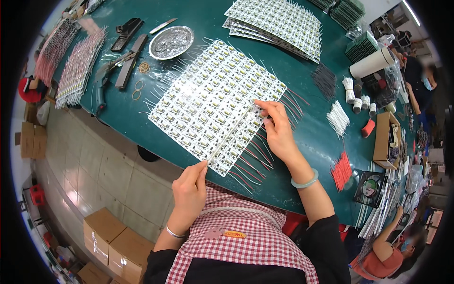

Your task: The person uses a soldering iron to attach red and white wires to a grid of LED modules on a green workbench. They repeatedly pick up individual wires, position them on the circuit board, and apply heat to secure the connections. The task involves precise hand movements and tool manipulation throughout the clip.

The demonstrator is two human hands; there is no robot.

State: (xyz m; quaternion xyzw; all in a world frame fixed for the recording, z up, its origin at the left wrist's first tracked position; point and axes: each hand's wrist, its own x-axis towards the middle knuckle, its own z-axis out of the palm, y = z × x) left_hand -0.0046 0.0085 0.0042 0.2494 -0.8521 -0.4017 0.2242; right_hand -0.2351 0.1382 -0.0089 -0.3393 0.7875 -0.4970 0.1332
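Observation:
A large white circuit board panel (194, 102) lies tilted on the green table in front of me, covered in rows of small yellowish components. Thin white wires stick out along its far left side, and red, white and dark wires along its near right side. A dark line sets off a narrow strip (234, 151) of the panel on that near right side. My left hand (190, 189) is closed, fingertips pinching the near edge where this line ends. Thumb and fingers of my right hand (281, 130) pinch the strip near the line's other end.
Stacked panels (279, 23) lie at the back. Left of my panel are a metal bowl (171, 42), a soldering iron (100, 92) and rubber bands (137, 90). Bundles of red wires (341, 171) and white wires (338, 118), plus a small fan (370, 189), lie right. Co-workers sit along the right.

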